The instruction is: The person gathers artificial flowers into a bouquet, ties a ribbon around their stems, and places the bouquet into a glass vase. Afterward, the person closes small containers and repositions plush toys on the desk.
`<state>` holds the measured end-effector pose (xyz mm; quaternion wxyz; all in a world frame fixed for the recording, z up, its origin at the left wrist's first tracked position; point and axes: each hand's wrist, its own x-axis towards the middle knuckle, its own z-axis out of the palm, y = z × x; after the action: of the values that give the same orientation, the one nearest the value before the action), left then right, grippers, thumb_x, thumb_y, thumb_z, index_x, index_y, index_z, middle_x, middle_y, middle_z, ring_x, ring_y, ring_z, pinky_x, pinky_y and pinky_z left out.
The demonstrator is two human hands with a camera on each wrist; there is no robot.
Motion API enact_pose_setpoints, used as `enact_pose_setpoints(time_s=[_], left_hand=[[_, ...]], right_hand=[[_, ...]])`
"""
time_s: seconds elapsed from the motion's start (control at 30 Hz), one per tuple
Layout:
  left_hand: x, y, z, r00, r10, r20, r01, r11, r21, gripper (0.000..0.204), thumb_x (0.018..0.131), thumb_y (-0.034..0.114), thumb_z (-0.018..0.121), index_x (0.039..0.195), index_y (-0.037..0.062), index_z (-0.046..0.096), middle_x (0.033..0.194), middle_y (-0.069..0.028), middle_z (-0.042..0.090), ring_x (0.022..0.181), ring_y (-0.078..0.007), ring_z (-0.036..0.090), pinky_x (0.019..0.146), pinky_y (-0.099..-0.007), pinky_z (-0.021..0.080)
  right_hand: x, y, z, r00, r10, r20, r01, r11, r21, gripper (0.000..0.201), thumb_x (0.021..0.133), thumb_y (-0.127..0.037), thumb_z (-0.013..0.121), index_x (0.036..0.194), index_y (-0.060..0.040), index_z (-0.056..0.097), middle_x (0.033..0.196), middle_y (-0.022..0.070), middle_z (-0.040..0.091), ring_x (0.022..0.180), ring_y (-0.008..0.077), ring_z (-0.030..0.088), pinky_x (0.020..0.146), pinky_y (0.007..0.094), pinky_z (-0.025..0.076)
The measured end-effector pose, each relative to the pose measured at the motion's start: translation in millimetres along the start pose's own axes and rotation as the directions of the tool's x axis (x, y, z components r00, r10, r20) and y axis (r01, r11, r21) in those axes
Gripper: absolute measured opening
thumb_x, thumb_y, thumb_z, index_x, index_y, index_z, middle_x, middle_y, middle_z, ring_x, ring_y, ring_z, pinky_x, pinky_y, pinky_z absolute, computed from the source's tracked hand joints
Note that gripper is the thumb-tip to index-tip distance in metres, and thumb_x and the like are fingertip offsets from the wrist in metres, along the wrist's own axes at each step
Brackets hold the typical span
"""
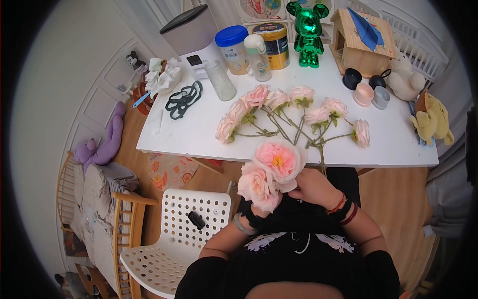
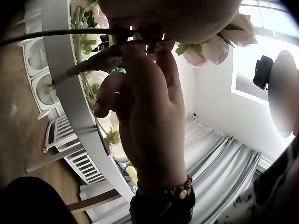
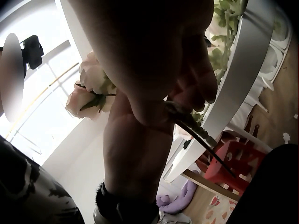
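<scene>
no readable text, tin and canister labels too small

— What's she got there?
— Two pink roses, bunched together just below the tabletop edge. The right hand curls round the stems; the left hand is mostly hidden under the blooms.
— And the rest?
— More roses lie loose on the tabletop, near a green bear.
</scene>
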<state>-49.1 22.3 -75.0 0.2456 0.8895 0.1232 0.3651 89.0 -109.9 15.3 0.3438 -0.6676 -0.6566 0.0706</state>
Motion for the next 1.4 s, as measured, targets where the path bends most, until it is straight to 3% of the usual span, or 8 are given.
enact_pose_setpoints(time_s=[0.13, 0.27, 0.33, 0.77, 0.87, 1.0, 1.07, 1.4], left_hand=[[-21.9, -24.9, 6.1, 0.837, -0.315, 0.447, 0.545, 0.551, -0.632, 0.033, 0.095, 0.025, 0.047, 0.123, 0.0076, 0.044, 0.118, -0.0065, 0.051, 0.105, -0.0177, 0.052, 0.088, -0.0275, 0.045], [-30.0, -28.8, 24.6, 0.956, -0.237, 0.172, 0.292, 0.721, -0.628, 0.036, 0.094, 0.027, 0.048, 0.124, 0.0074, 0.043, 0.118, -0.0068, 0.05, 0.105, -0.0175, 0.051, 0.091, -0.0278, 0.043], [-27.4, -41.9, 42.0, 0.901, -0.314, 0.298, 0.395, 0.315, -0.863, 0.033, 0.094, 0.023, 0.047, 0.122, 0.0055, 0.044, 0.117, -0.0079, 0.052, 0.106, -0.018, 0.051, 0.095, -0.0285, 0.04], [31.1, 39.6, -7.1, 0.998, -0.063, -0.028, 0.047, 0.921, -0.388, 0.037, 0.08, 0.026, 0.062, 0.108, 0.004, 0.054, 0.102, -0.0083, 0.056, 0.096, -0.0194, 0.053, 0.089, -0.0314, 0.043], [31.8, 31.9, 9.3, 0.925, 0.123, 0.361, 0.338, 0.172, -0.925, 0.035, 0.081, 0.031, 0.06, 0.107, 0.0086, 0.055, 0.106, -0.0045, 0.056, 0.101, -0.0184, 0.053, 0.089, -0.0312, 0.044], [31.3, 35.2, 7.1, 0.8, -0.179, 0.573, 0.599, 0.182, -0.78, 0.037, 0.08, 0.031, 0.06, 0.109, 0.0086, 0.056, 0.11, -0.0053, 0.056, 0.104, -0.0191, 0.052, 0.092, -0.0318, 0.043], [41.8, 34.8, 2.1, 0.902, 0.046, 0.429, 0.214, 0.816, -0.537, 0.037, 0.081, 0.028, 0.061, 0.111, 0.0091, 0.056, 0.114, -0.0071, 0.055, 0.108, -0.0221, 0.051, 0.096, -0.0346, 0.041], [27.0, 24.0, 2.9, 0.959, 0.225, 0.172, -0.092, 0.822, -0.562, 0.044, 0.085, 0.012, 0.056, 0.127, 0.0051, 0.047, 0.127, -0.0145, 0.049, 0.122, -0.0326, 0.043, 0.106, -0.0408, 0.031]], right_hand=[[0.1, -0.3, -1.6, 1.0, -0.011, 0.021, 0.011, 1.0, 0.006, 0.026, 0.073, -0.014, 0.065, 0.095, -0.0029, 0.056, 0.085, 0.013, 0.059, 0.074, 0.0314, 0.06, 0.064, 0.0397, 0.05], [-1.3, -1.3, 3.0, 0.999, 0.018, 0.048, -0.019, 0.999, 0.027, 0.034, 0.074, -0.016, 0.065, 0.103, -0.0004, 0.055, 0.088, 0.0131, 0.059, 0.076, 0.0316, 0.061, 0.066, 0.0396, 0.05], [-0.6, -3.6, 4.6, 0.995, 0.052, 0.084, -0.054, 0.998, 0.023, 0.036, 0.075, -0.017, 0.065, 0.106, 0.0005, 0.055, 0.087, 0.0129, 0.06, 0.077, 0.0317, 0.061, 0.067, 0.0395, 0.05], [1.8, -12.9, 1.5, 0.959, -0.02, -0.283, 0.046, 0.995, 0.085, 0.041, 0.069, -0.017, 0.075, 0.106, -0.0083, 0.062, 0.09, 0.0067, 0.064, 0.079, 0.0259, 0.064, 0.066, 0.0328, 0.052], [-1.8, -9.3, 7.2, 0.936, -0.046, -0.348, 0.108, 0.981, 0.161, 0.041, 0.068, -0.016, 0.076, 0.106, -0.0065, 0.062, 0.098, 0.0089, 0.064, 0.084, 0.0262, 0.065, 0.071, 0.0321, 0.053], [-8.9, -10.9, 8.8, 0.935, 0.219, -0.279, -0.037, 0.844, 0.536, 0.039, 0.07, -0.013, 0.074, 0.106, -0.0042, 0.063, 0.106, 0.0122, 0.063, 0.091, 0.0271, 0.064, 0.077, 0.0315, 0.052], [-8.1, -4.1, 10.3, 0.938, 0.135, -0.32, 0.036, 0.879, 0.475, 0.037, 0.071, -0.014, 0.074, 0.104, -0.0036, 0.063, 0.104, 0.0114, 0.063, 0.091, 0.0262, 0.064, 0.077, 0.0317, 0.052], [-17.2, 17.8, 12.9, 0.936, 0.253, -0.244, -0.069, 0.812, 0.579, 0.028, 0.073, -0.01, 0.072, 0.098, -0.0023, 0.06, 0.091, 0.008, 0.062, 0.082, 0.0171, 0.061, 0.076, 0.0276, 0.049]])
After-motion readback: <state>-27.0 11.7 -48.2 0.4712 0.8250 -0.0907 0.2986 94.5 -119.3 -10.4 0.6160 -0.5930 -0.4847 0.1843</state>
